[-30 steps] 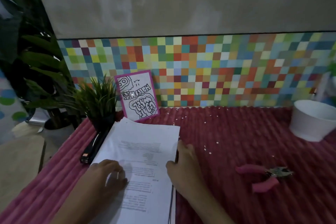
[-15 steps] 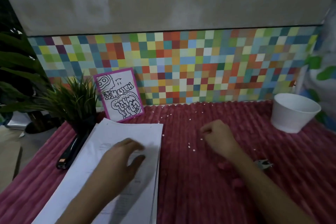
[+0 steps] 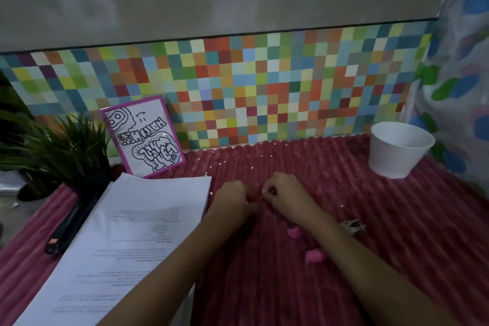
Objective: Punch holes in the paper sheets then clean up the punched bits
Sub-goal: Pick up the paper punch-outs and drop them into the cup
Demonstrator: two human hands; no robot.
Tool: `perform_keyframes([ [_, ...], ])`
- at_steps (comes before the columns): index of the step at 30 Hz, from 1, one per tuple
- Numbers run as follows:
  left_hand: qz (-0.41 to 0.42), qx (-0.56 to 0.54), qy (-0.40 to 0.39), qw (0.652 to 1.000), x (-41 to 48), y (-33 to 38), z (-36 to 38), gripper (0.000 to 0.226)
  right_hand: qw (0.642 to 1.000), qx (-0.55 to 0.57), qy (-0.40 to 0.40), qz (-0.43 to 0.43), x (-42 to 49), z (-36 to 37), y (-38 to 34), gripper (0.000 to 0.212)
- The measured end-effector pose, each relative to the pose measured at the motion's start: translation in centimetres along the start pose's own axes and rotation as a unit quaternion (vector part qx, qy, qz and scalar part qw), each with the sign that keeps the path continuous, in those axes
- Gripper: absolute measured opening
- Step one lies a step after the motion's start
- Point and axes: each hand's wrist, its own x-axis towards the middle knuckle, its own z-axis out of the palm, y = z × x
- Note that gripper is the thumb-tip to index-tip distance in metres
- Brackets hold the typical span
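Now L hand (image 3: 232,200), R hand (image 3: 284,193) curled, contents unclear; punched bits (image 3: 248,203) btwn them, sheets (image 3: 148,233) just left.

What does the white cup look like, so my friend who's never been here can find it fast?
Start at the ribbed red cloth covering the table and follow it to its far right corner, below the colourful checkered wall. The white cup stands there upright and open-topped, on its own. It is the only plain white round thing, unlike the flat paper stack on the left.
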Motion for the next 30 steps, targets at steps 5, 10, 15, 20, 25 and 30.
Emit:
perform_keyframes([
  [5,-0.021,0.008,0.017,1.0,-0.9,-0.4,0.0,0.014,1.0,0.014,-0.011,0.01,-0.1,0.0,0.5,0.013],
  [10,-0.053,-0.079,0.039,0.995,-1.4,-1.3,-1.1,0.014,0.997,0.07,-0.002,0.04,-0.1,-0.5,0.5,0.014],
  [15,-0.033,-0.104,0.029,0.994,-1.8,-1.3,-1.7,0.01,0.998,0.043,-0.02,0.028,0.0,-0.1,0.0,0.004],
  [20,-0.015,-0.03,-0.022,0.999,-1.8,-0.7,-1.0,0.015,0.999,0.023,-0.02,0.038,0.3,0.0,-0.2,0.017],
  [25,0.003,-0.015,0.017,1.0,-2.3,-1.1,-0.7,0.016,0.992,0.108,0.002,0.066,0.0,-0.6,0.4,0.015],
  [30,-0.007,-0.087,0.079,0.993,-2.6,-2.7,-1.0,0.021,0.992,0.109,-0.005,0.062,-0.3,-0.6,0.9,0.018],
])
